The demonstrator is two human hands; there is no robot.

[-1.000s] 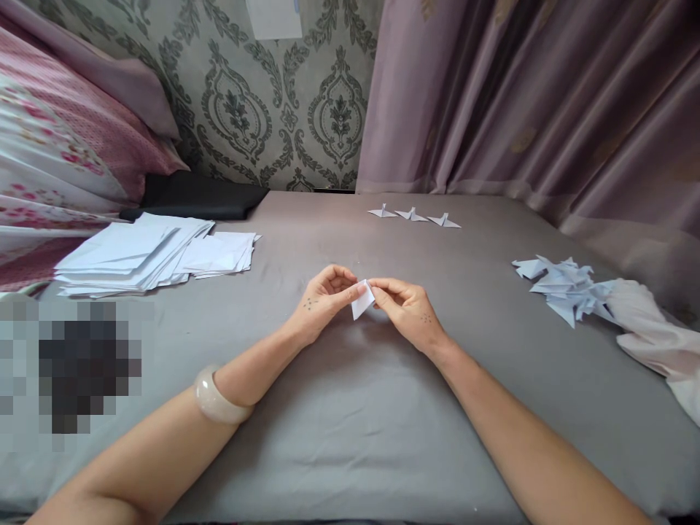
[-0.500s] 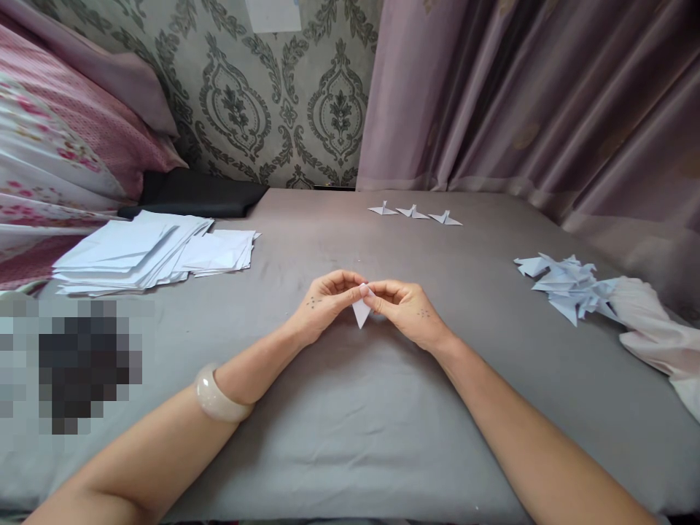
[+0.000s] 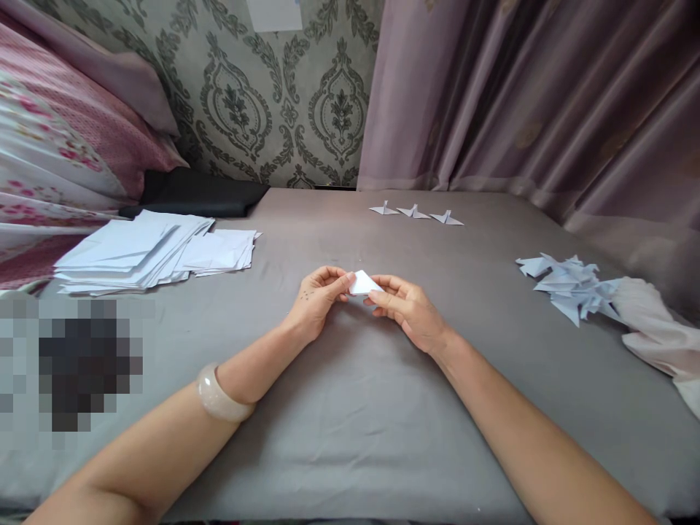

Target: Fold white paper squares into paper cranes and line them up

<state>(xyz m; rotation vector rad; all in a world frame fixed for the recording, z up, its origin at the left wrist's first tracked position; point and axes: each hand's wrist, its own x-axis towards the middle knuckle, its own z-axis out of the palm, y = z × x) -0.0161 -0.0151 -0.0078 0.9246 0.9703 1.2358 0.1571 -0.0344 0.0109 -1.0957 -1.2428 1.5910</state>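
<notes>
Between my two hands is a small piece of folded white paper, its bright flat face turned up. My left hand pinches its left end between thumb and fingers. On the other side my right hand grips the right end, thumb on top and fingers curled below. The paper is held just above the grey cloth; its underside and the covered edges are hidden by my fingers.
Stacked white paper sheets lie at the left, beside a smaller paper pile. Three folded paper cranes stand in a row at the back. A heap of folded paper cranes lies at the right, near pale fabric.
The folded paper has turned from a downward-pointing triangle to a flatter shape lying sideways. My hands have moved slightly apart, each now on one end of it.
</notes>
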